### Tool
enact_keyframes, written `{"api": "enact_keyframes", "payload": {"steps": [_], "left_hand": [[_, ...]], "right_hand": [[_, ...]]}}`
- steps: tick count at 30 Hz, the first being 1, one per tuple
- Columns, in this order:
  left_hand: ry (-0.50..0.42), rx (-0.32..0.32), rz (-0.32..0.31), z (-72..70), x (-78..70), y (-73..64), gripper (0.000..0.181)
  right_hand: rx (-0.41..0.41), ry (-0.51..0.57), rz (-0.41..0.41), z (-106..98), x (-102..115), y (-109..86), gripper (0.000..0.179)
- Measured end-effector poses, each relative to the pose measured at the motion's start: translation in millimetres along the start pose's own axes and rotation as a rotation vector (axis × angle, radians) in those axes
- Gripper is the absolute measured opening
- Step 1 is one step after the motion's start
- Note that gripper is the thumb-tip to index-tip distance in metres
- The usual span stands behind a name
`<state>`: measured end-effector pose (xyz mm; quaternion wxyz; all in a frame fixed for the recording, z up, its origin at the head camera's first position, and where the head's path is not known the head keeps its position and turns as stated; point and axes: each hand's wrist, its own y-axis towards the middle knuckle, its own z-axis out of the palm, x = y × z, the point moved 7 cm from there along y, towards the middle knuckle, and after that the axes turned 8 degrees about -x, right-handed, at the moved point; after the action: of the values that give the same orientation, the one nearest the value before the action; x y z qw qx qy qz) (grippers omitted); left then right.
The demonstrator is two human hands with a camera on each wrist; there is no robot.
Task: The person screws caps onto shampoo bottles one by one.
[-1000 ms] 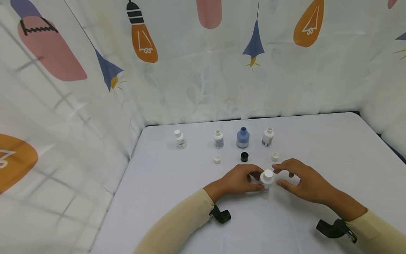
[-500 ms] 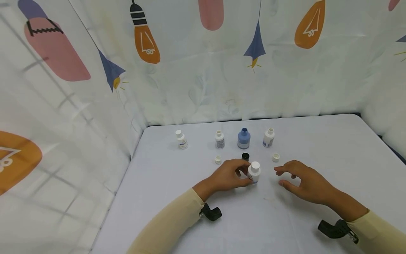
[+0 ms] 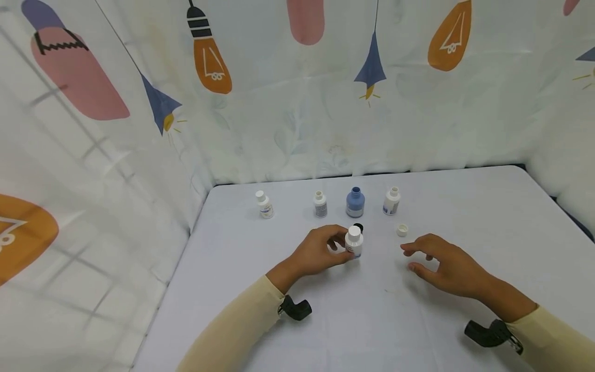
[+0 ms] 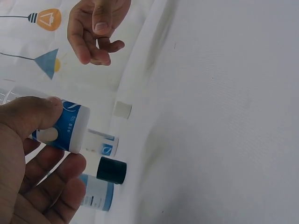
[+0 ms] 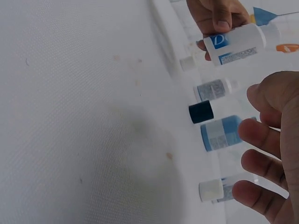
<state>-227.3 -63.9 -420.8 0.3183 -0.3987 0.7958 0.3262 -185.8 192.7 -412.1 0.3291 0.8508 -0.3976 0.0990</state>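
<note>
My left hand (image 3: 316, 250) grips a white bottle (image 3: 354, 243) with its white screw cap on, thumb on one side and fingers on the other. In the left wrist view its blue label (image 4: 70, 123) shows beside the thumb. The bottle seems lifted off the table, upright in the head view. Just behind it, a black cap (image 3: 358, 226) is partly covered by it. My right hand (image 3: 448, 268) hovers to the right with fingers spread and nothing in them. Nearest to it lies a white cap (image 3: 402, 230).
Along the back stand a capped white bottle (image 3: 265, 205), an uncapped white bottle (image 3: 320, 204), an uncapped blue bottle (image 3: 355, 202) and another uncapped white bottle (image 3: 391, 201). Another white cap (image 5: 188, 63) shows in the right wrist view. A patterned curtain (image 3: 302, 129) hangs behind the white table (image 3: 395, 336).
My left hand has carried the white bottle leftward and slightly back, away from the right hand. It now hides the left white cap in the head view. The right hand has barely moved.
</note>
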Motion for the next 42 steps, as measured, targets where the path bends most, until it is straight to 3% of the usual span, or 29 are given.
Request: {"api": "enact_keyframes", "payload": {"steps": [17,28,42], "left_hand": [[0.052,-0.087,-0.082,-37.3,16.7,-12.9,0.044],[0.041,-0.135,-0.105,-55.7,25.0,-22.5,0.043],[0.069,-0.229,-0.155,-89.5,43.2,-34.0,0.041]], "right_hand": [[-0.001,-0.010,-0.013,0,-2,-1.3,0.049],[0.036,-0.002,0.038,8,-7,-1.4,0.047],[0.027,-0.002,0.001,9,-6,3.6,0.046]]}}
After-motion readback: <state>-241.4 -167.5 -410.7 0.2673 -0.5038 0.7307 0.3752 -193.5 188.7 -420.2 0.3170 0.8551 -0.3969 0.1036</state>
